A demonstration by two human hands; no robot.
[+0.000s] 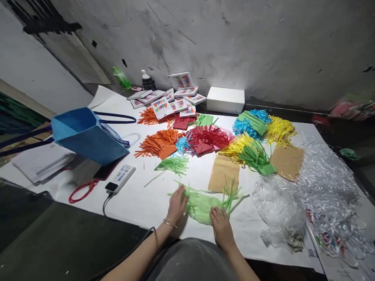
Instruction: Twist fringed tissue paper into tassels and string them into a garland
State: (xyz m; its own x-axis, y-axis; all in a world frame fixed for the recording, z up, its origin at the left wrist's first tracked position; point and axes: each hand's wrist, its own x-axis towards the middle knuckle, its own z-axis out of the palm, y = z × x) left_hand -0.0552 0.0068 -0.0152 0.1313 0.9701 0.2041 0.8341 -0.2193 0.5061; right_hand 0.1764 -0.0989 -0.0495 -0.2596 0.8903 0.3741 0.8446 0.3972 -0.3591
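A light green sheet of fringed tissue paper (200, 207) lies spread on the white table in front of me, its cut strips splaying out at both ends. My left hand (176, 205) touches its left edge, fingers stretched forward. On its right part rests my right hand (221, 226), lying flat with the fingers out. Just beyond is a smaller light green fringed piece (175, 164). A brown paper sheet (224, 173) lies behind the tissue, partly under its strips.
Fringed bundles in orange (161, 143), red (205, 139), yellow (280, 130) and green (258, 158) cover the table's middle. Clear plastic bags (278, 203) and shiny string (325, 191) crowd the right. A blue bag (84, 134), power bank (121, 177) and white box (225, 99) stand around.
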